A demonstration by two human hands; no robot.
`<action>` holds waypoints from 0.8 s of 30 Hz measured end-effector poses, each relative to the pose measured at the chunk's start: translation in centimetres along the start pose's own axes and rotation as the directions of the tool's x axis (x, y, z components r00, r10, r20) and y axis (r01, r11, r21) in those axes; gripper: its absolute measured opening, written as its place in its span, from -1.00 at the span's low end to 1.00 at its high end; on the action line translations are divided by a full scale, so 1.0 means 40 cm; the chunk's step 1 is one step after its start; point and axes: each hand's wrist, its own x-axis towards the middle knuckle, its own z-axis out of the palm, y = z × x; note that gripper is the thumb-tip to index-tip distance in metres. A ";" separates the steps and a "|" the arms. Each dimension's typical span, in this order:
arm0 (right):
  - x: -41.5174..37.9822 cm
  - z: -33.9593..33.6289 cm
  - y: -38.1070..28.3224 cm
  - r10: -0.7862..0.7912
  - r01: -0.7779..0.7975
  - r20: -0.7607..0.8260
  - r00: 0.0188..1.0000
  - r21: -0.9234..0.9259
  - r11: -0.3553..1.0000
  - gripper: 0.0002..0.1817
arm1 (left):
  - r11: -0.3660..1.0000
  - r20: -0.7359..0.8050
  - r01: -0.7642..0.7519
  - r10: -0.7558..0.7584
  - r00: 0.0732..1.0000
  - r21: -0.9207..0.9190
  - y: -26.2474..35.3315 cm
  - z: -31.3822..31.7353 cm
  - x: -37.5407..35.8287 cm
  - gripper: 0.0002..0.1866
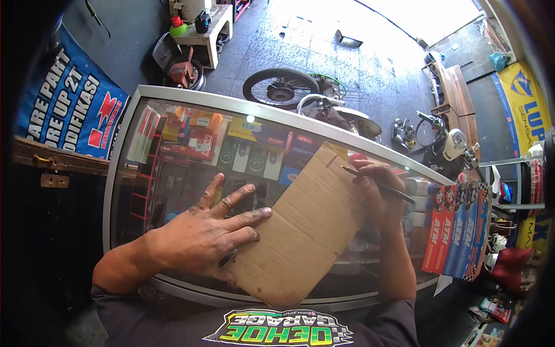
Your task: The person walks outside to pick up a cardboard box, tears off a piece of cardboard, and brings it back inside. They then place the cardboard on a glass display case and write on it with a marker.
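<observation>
A brown piece of cardboard (306, 228) lies flat on the glass top of a display counter (191, 104). My left hand (205, 231) rests spread on the glass, its fingertips pressing the cardboard's left edge. At the cardboard's far right corner, my right hand (376, 191) grips a black pen (378, 185) with the tip touching the cardboard's top edge.
Under the glass sit several boxed spare parts (202, 141). Packets in red and blue (457, 228) hang at the counter's right end. Beyond the counter stand a motorcycle wheel (280, 88) and parts on the tiled floor, a blue banner (63, 110) on the left.
</observation>
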 end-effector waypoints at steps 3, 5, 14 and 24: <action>-0.005 -0.010 -0.005 0.079 -0.078 0.000 0.997 0.111 0.991 -0.81 | 1.000 0.001 0.004 -0.004 1.000 0.017 -0.004 0.002 -0.004 -0.29; -0.024 -0.017 -0.014 0.129 -0.128 -0.008 0.992 0.051 0.990 -0.79 | 0.997 -0.043 0.041 -0.038 0.998 0.061 -0.007 -0.021 -0.017 -0.29; -0.289 0.131 -0.121 0.271 -0.187 -0.251 0.929 0.315 0.930 -0.78 | 0.750 -0.560 0.504 -0.217 0.800 0.429 0.017 -0.066 -0.048 -0.27; -0.255 0.087 -0.101 0.109 -0.128 0.102 0.989 0.207 0.970 -0.80 | 0.947 -0.348 0.231 -0.145 0.926 0.222 0.042 0.069 0.052 -0.05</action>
